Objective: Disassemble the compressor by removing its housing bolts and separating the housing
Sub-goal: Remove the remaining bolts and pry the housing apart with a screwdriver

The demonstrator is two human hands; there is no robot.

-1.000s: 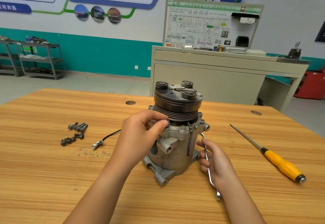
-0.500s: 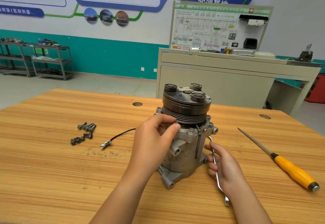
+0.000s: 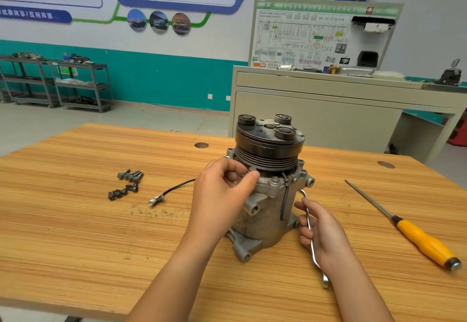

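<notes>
Under the pulley (image 3: 267,154), left hand (image 3: 222,195) pinches bolt (image 3: 252,169); right hand (image 3: 326,233) grips wrench (image 3: 304,196); screwdriver (image 3: 427,244) nearby.

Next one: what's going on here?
A person is stripping an upright grey metal compressor with a black pulley on the wooden table. The left hand pinches a housing bolt below the pulley; the right hand grips a slim silver wrench beside it. Loose dark bolts lie left, a yellow-handled screwdriver right.
</notes>
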